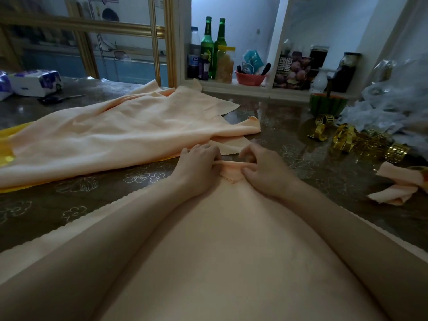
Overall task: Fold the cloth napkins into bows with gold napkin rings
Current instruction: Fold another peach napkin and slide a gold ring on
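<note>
Near edge of the table: the working napkin lies spread flat under both forearms. One corner points away from the person, so pleating can begin at that far tip.
Far tip: the point is turned back toward the person as a small triangle. A narrow ridge of cloth stands up just beyond it.
Left hand: its curled fingers pinch the ridge's left end, holding the crease in place.
Right hand: thumb and fingers pinch the right end, level with the left, probably so that the fold runs straight.
Step in hand: this looks like the first accordion pleat, as nearly all the cloth is still unfolded.
Spare napkins: these are heaped loosely on a yellow cloth, with their front edge just beside the fingertips for easy reach.
Gold napkin rings: a cluster lies to the right, well apart from the hands and seemingly waiting for a pleated strip.
Folded napkin: it lies at the right edge, likely finished; I cannot tell whether a ring holds it.
</note>
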The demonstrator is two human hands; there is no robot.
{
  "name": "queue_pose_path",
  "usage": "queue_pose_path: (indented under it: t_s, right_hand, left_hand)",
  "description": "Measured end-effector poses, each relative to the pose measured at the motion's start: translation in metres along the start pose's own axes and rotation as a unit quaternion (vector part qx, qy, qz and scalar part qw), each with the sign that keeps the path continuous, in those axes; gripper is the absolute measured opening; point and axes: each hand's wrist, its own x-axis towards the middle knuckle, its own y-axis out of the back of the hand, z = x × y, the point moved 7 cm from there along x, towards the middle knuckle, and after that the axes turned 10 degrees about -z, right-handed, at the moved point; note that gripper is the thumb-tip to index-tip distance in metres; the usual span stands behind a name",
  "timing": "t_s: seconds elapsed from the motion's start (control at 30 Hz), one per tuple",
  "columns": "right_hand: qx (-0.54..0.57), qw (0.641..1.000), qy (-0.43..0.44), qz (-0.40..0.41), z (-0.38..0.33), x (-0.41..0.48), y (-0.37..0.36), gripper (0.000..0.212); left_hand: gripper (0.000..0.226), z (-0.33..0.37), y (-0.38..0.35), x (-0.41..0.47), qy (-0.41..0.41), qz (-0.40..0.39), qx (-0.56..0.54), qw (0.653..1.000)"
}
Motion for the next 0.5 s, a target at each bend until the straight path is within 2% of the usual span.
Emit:
queue_pose_path:
  t_s: [0.1,0.2,0.5]
  right_hand:
    - [-0.101,0.994,0.043,0.025,-0.011,-0.003,0.0,0.01]
    - [-0.133,0.986,0.083,0.053,-0.018,-0.008,0.001,0.011]
    - [-0.052,0.994,0.091,-0.027,-0.016,-0.022,0.001,0.015]
  left_hand:
    - [0.012,-0.001,0.007,-0.004,-0.014,0.0,-0.055,0.998]
    - [0.025,-0.005,0.011,-0.009,-0.004,0.007,-0.134,0.991]
    - [0.022,-0.007,0.001,-0.008,0.0,-0.088,-0.099,0.991]
